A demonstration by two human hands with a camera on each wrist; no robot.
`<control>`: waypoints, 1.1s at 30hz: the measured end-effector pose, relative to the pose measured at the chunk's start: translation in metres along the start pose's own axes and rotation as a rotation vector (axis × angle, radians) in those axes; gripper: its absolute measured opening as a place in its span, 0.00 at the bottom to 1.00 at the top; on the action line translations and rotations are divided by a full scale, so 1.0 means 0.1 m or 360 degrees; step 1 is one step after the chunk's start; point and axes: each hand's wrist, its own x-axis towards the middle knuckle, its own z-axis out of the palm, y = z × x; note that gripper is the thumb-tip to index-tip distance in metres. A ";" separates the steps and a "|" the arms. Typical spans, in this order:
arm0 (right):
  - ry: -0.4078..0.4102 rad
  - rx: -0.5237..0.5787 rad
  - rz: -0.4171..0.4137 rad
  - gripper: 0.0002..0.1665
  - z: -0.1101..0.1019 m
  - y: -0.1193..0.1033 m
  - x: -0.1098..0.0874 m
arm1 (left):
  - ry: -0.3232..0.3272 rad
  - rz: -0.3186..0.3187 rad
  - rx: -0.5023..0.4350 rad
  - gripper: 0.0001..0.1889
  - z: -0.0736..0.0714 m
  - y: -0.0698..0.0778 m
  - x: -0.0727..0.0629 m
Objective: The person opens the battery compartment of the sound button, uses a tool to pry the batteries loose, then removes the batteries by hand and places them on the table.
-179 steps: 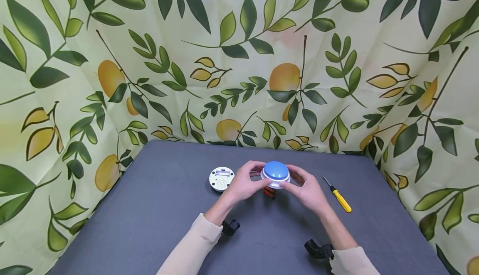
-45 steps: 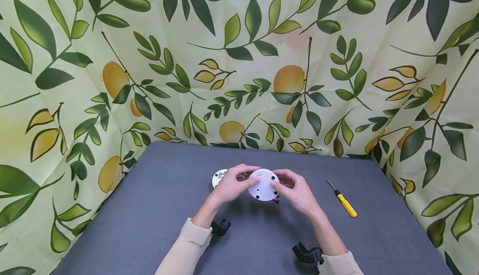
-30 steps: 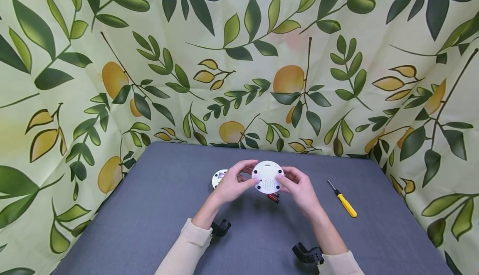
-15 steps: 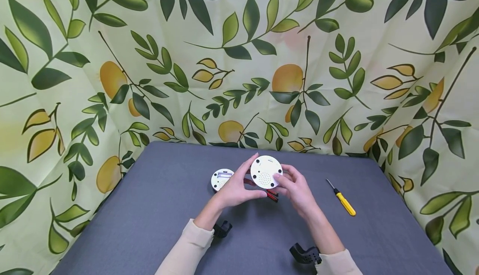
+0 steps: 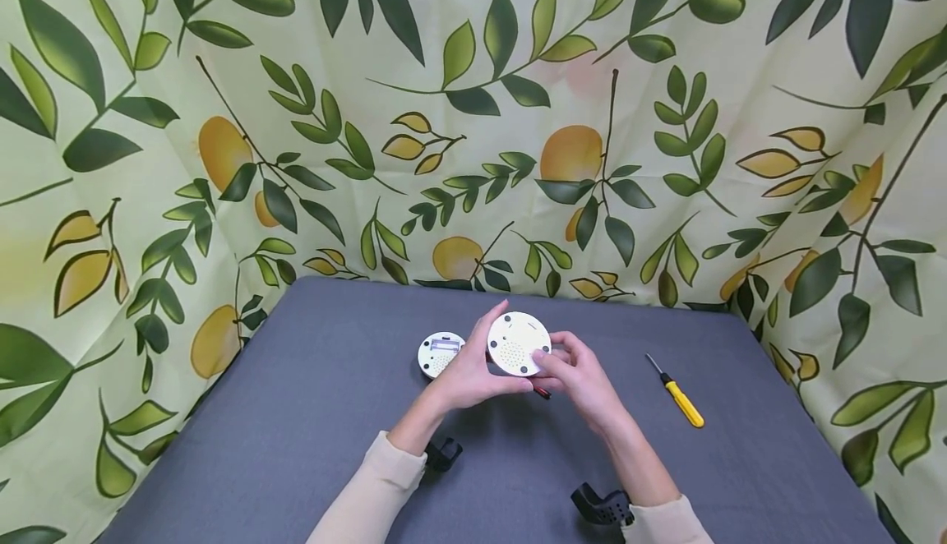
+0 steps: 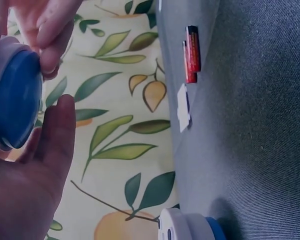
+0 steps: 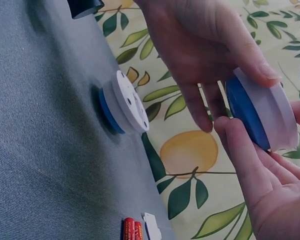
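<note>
The right hand (image 5: 588,388) pinches a white disc with a blue dome (image 5: 519,343), thumb on the dotted base and fingertips against the dome; the disc is raised above the grey surface (image 5: 333,412), tilted, its base facing the head camera. The left hand (image 5: 466,375) has thumb and fingers spread apart around the disc's edge; whether it touches cannot be told. Behind the left hand, a second white-and-blue device (image 5: 438,353) lies blue side down, its compartment exposed. Red batteries (image 6: 192,54) lie beside a small white piece (image 6: 183,107), and a yellow-handled screwdriver (image 5: 682,400) rests to the right.
</note>
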 end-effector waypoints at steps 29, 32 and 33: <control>0.0468 -0.0628 -0.0360 0.18 0.04 -0.06 -0.05 | 0.0001 0.0119 0.0150 0.53 0.13 0.01 0.00; 0.0497 -0.0619 -0.0362 0.19 0.06 -0.04 -0.05 | 0.0012 0.0119 0.0181 0.52 0.14 0.02 -0.01; 0.0508 -0.0626 -0.0365 0.18 0.07 -0.03 -0.05 | 0.0018 0.0122 0.0187 0.52 0.14 0.02 -0.01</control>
